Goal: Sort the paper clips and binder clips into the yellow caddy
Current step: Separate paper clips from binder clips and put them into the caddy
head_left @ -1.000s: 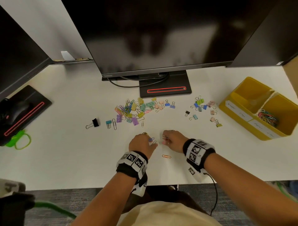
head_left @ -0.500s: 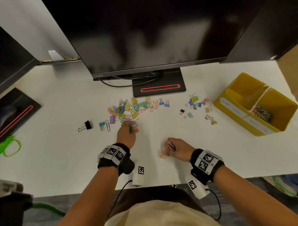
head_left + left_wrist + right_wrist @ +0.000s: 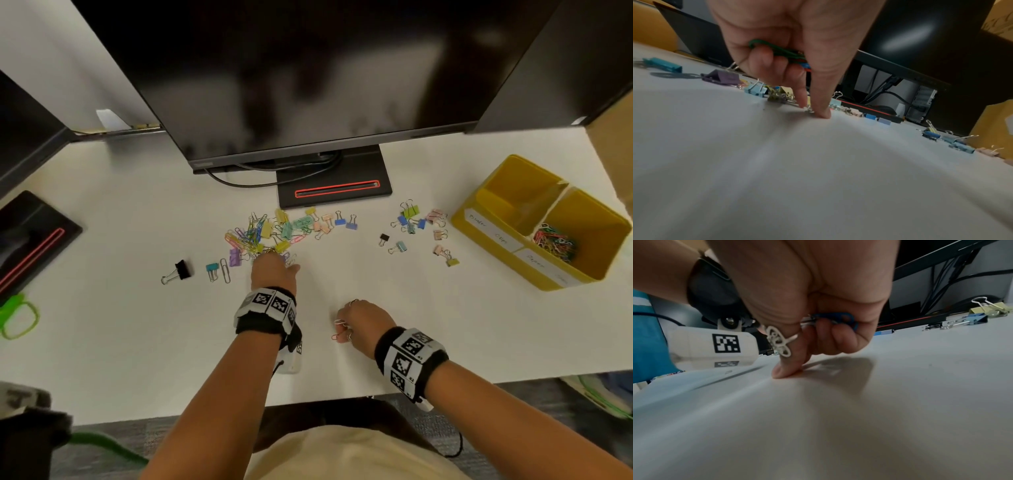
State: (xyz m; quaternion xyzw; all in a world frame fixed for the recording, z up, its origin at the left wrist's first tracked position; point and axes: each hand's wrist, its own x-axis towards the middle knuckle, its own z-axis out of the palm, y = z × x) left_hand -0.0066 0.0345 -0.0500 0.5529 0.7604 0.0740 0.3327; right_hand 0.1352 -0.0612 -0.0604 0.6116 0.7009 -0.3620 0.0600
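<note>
The right hand (image 3: 363, 325), fingers curled round gathered paper clips (image 3: 835, 319), presses an orange clip (image 3: 337, 336) at its fingertip. The left hand (image 3: 274, 274), also clutching clips, pinches at the far pile (image 3: 270, 233). The yellow caddy (image 3: 493, 240) lies far right, nearer the right hand.

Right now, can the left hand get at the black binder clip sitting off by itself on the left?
Probably yes. The black binder clip lies alone on bare desk, to the left of the left hand, with only a teal clip between. But that hand already holds paper clips, so its grip is partly taken.
</note>
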